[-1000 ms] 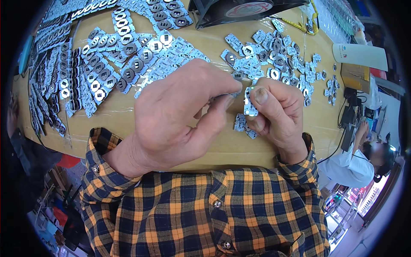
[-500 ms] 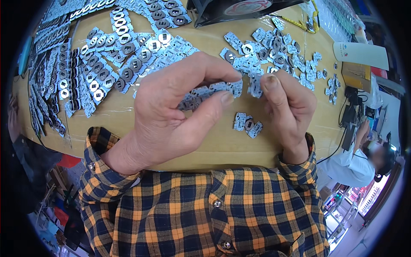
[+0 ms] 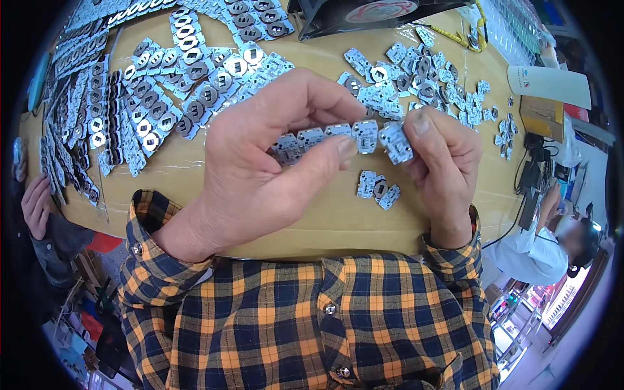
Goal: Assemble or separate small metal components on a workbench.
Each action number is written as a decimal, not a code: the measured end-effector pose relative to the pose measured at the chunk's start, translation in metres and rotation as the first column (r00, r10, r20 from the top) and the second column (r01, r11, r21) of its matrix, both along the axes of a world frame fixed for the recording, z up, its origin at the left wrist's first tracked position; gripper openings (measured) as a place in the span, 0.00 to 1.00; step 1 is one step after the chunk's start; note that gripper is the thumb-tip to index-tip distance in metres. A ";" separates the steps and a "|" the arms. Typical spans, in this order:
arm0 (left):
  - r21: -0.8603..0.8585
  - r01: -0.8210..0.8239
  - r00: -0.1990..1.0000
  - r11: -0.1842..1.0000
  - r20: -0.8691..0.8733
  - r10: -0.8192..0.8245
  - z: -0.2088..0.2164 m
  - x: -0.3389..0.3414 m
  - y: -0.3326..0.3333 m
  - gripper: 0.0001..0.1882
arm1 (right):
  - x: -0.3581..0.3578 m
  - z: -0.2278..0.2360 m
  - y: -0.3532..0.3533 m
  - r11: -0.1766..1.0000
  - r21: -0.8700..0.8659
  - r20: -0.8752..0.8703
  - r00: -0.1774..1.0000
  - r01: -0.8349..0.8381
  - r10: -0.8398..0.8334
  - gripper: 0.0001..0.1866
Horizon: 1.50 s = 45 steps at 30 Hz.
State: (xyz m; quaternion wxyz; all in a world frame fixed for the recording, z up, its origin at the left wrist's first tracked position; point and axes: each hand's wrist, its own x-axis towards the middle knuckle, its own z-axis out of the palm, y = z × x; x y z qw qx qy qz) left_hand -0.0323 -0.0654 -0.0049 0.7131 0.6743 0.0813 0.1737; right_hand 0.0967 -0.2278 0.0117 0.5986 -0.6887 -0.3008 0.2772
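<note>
My left hand [image 3: 260, 162] grips a strip of small joined circuit boards [image 3: 312, 138] between thumb and fingers, the strip's end pointing right. In my right hand [image 3: 445, 156], thumb and finger pinch a single small circuit board [image 3: 396, 142]. A narrow gap parts it from the strip's end. Below the hands, on the table, lie a few loose boards [image 3: 366, 184], one showing a round metal battery holder. Beyond my right hand spreads a heap of separate boards [image 3: 422, 75].
Many unbroken board strips [image 3: 149, 107] cover the table's left side. A black fan [image 3: 370, 16] stands at the back, near a yellow cord [image 3: 448, 36]. At right are a cardboard box [image 3: 541, 116] and black cables [image 3: 530, 175]. A co-worker's hand [image 3: 37, 205] rests at the left edge.
My right hand has turned, so its board now faces up. The strip in my left hand has tilted to show more of its boards. The co-worker's hand at left has come further into view.
</note>
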 end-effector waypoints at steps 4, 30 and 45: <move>0.184 0.176 0.980 0.967 0.062 -0.190 0.003 0.003 0.008 0.10 | -0.002 0.003 -0.002 0.993 -0.113 0.046 0.998 -0.040 0.046 0.18; -0.166 0.181 0.981 0.969 -0.045 -0.191 0.008 0.000 0.010 0.10 | -0.003 0.004 -0.003 0.975 0.017 0.167 0.962 -0.222 0.216 0.12; -0.196 0.163 0.971 0.967 -0.144 -0.193 0.013 0.002 0.011 0.07 | -0.003 0.000 0.000 0.974 -0.061 0.481 0.849 -0.216 0.218 0.13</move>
